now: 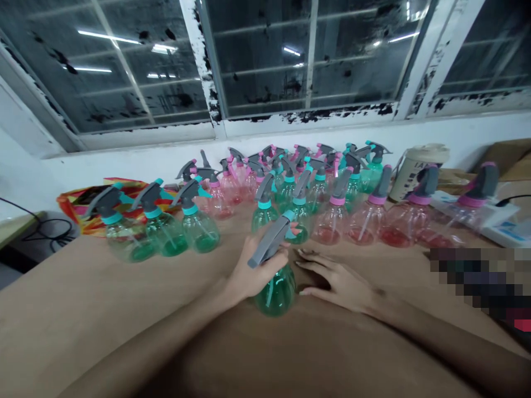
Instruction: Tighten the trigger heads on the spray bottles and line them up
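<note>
One green spray bottle [274, 296] upright, centre of brown bench [166, 326]; left hand [248, 271] fingers wrapped round its neck, right hand [346, 281] fingers spread nearby. Three green bottles [164, 237] left, four pink-collared bottles [367, 224] right. Peeling window frame [194, 50] behind.

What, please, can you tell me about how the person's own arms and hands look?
The left hand and right hand are bare, with no gloves. No sleeve covers the visible left forearm or right forearm, and no watch shows at either wrist.
</note>
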`<action>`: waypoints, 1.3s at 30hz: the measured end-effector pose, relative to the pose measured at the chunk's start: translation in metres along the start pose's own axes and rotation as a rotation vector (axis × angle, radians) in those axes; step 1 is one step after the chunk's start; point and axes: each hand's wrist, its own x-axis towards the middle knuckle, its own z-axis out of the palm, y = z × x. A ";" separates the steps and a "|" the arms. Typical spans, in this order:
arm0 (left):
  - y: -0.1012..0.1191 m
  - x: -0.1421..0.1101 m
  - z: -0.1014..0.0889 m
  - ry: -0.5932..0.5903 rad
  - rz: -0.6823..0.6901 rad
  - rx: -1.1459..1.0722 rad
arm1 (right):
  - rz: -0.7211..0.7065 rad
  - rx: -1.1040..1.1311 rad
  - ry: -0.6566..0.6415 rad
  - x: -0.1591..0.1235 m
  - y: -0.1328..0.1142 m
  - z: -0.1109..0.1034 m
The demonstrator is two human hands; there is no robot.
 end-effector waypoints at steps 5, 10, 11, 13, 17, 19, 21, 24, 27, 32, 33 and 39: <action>0.000 0.002 -0.002 -0.026 0.040 -0.015 | -0.031 0.011 0.015 0.002 0.001 0.000; 0.003 0.003 -0.002 -0.046 0.022 -0.066 | -0.022 -0.002 -0.019 0.002 0.001 -0.002; 0.004 0.003 -0.002 -0.047 0.015 -0.075 | -0.017 -0.002 -0.028 0.002 0.001 -0.002; 0.007 0.003 -0.003 -0.055 0.000 -0.074 | -0.007 0.008 -0.041 0.002 0.002 -0.002; 0.012 0.003 -0.004 -0.066 -0.025 -0.066 | -0.001 0.017 -0.055 0.001 0.003 -0.002; 0.013 0.003 -0.004 -0.070 -0.028 -0.079 | 0.000 0.012 -0.057 0.000 0.003 -0.002; 0.014 0.004 -0.005 -0.074 -0.033 -0.087 | -0.004 0.014 -0.048 0.000 0.003 -0.002; 0.014 0.004 -0.004 -0.078 -0.051 -0.087 | -0.012 0.019 -0.037 0.000 0.003 -0.002; 0.014 0.004 -0.004 -0.065 -0.037 -0.078 | -0.025 0.024 -0.027 0.000 0.004 -0.001; 0.015 0.004 -0.003 -0.056 -0.033 -0.089 | -0.022 0.021 -0.025 0.000 0.005 0.000; 0.015 0.004 -0.003 -0.051 -0.034 -0.094 | -0.020 0.020 -0.023 0.000 0.005 0.000; 0.011 0.004 -0.003 -0.048 -0.008 -0.061 | -0.023 -0.007 -0.044 0.000 0.006 0.001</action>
